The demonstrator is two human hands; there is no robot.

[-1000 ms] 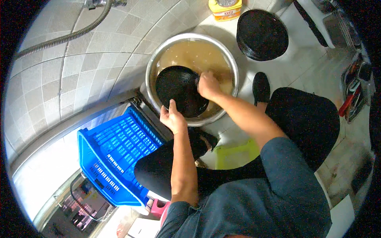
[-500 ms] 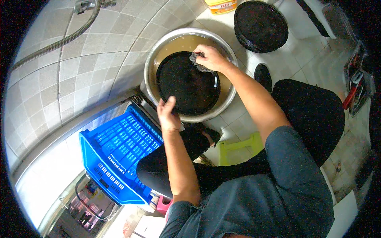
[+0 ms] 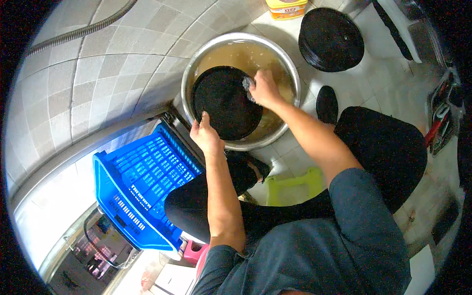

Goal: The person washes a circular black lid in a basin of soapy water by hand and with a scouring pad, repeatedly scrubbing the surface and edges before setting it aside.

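Note:
A round black tray (image 3: 223, 101) tilts inside a wide metal basin (image 3: 186, 81) of cloudy brownish water (image 3: 260, 56). My left hand (image 3: 206, 136) grips the tray's near left rim, thumb on the upper face and the other fingers out of sight beneath. At the tray's right edge, my right hand (image 3: 265, 89) is closed round a grey scouring pad (image 3: 248, 87) and presses it to the rim.
A stack of round black trays (image 3: 332, 39) stands on the tiled floor beyond the basin, beside a yellow-and-orange container (image 3: 286, 9). A blue plastic basket (image 3: 140, 182) is at my left. A green stool (image 3: 295, 189) sits close to my legs; tiled wall (image 3: 118, 73) rises behind the basin.
The tray has been lifted and tilted, shifting slightly left in the basin. My right hand has moved down along its edge with the scouring pad, and my left hand now holds the near rim.

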